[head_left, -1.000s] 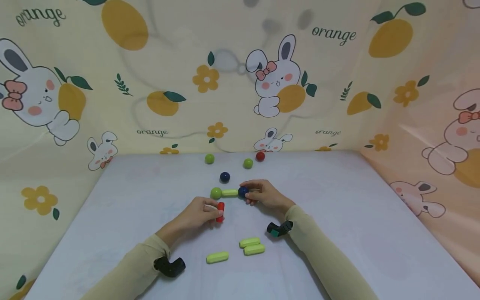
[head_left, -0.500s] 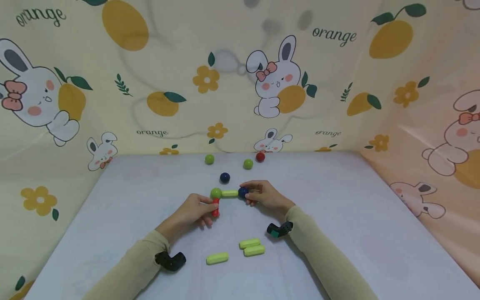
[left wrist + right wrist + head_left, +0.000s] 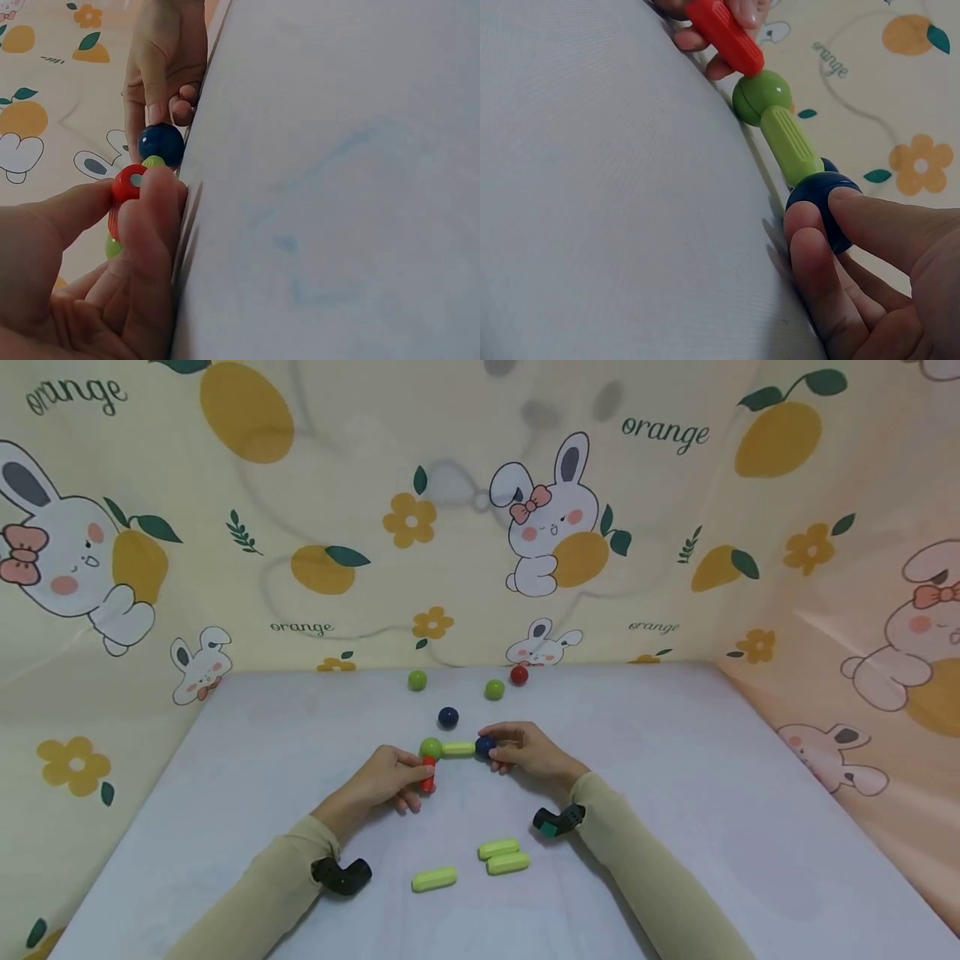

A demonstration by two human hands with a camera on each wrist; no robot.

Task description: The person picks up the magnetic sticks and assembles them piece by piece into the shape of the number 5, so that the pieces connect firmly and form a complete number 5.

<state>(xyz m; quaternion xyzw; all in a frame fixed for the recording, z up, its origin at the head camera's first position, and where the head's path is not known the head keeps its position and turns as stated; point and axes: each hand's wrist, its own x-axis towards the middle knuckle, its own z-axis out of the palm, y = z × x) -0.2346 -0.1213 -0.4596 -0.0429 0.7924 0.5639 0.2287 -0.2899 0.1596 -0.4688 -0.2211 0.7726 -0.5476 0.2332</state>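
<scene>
On the pale table [image 3: 675, 793] lies a chain: green ball [image 3: 431, 747], light green rod [image 3: 458, 748], dark blue ball [image 3: 485, 746]. My left hand [image 3: 390, 777] pinches a red rod [image 3: 427, 774] whose far end meets the green ball [image 3: 760, 95]. My right hand [image 3: 525, 750] grips the dark blue ball [image 3: 821, 201] between thumb and fingers. In the right wrist view the red rod [image 3: 725, 36] joins the green ball at an angle to the green rod [image 3: 790, 144]. The left wrist view shows the red rod [image 3: 127, 187] in my fingers [image 3: 154, 217] and the blue ball [image 3: 160, 144] beyond.
Three loose light green rods [image 3: 501, 855] lie near the front between my forearms. Farther back sit a loose dark blue ball [image 3: 447, 717], two green balls [image 3: 417, 680] and a red ball [image 3: 518, 675]. Printed cloth walls close the back and both sides.
My left hand moved the red rod up and left from beside the chain until its end touched the green ball. The right hand stayed on the blue ball.
</scene>
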